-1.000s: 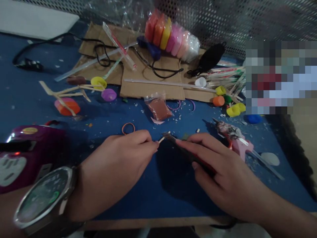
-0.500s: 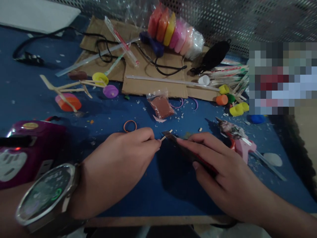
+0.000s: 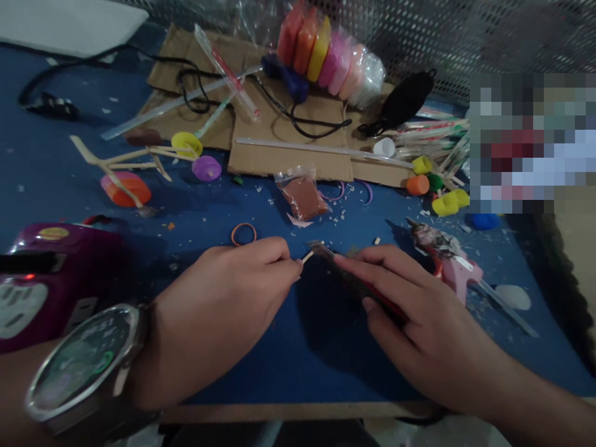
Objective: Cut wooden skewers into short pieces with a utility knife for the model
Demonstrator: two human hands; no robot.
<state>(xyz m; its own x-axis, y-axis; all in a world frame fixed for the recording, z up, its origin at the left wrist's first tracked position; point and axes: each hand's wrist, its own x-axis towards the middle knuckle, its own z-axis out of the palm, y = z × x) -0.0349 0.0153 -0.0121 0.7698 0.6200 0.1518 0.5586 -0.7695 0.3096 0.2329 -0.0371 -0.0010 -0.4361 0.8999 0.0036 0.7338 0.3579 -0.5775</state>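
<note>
Clearly, a thin stick (image 3: 308, 257) lies between the two hands, nearer to the left hand (image 3: 233, 304), which is closed and pinches its near end at the fingertips. Its long axis slants away from the person and to the right, up to the knife blade (image 3: 321, 249), which slants away and to the left, so both lines cross; whether they touch, I cannot tell. The right hand (image 3: 423, 316) grips the knife's handle (image 3: 384, 300), forefinger stretched along toward the blade. The left hand shows its back upward.
</note>
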